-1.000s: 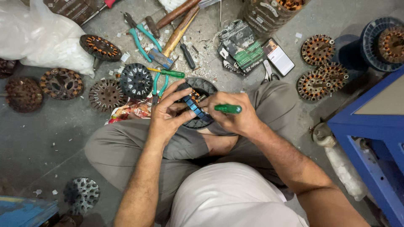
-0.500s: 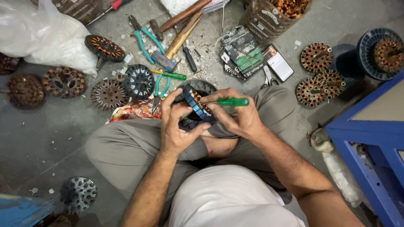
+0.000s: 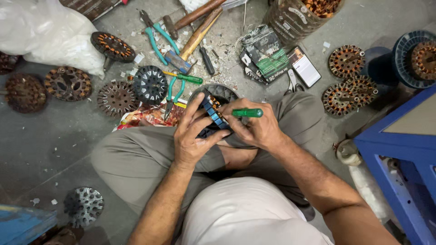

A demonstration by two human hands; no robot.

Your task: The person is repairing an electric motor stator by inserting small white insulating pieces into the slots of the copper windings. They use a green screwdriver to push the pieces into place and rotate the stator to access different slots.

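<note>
I sit cross-legged on a concrete floor. A round dark motor stator (image 3: 213, 105) with blue slot liners rests on my lap. My left hand (image 3: 193, 134) grips its near left side, fingers wrapped over the rim. My right hand (image 3: 258, 129) is closed around a green-handled screwdriver (image 3: 247, 112), whose tip points left into the stator's slots. Both hands touch the stator.
Several wound and bare stators (image 3: 68, 83) lie on the floor at left and at right (image 3: 347, 61). Pliers (image 3: 175, 88), hammers (image 3: 193, 38), a phone (image 3: 305, 67) and a dark packet (image 3: 265, 54) lie ahead. A white sack (image 3: 45, 31) sits far left, a blue frame (image 3: 404, 154) at right.
The view shifted slightly. My left hand has slid further around the stator, and my right hand with the screwdriver has stayed at its slots.
</note>
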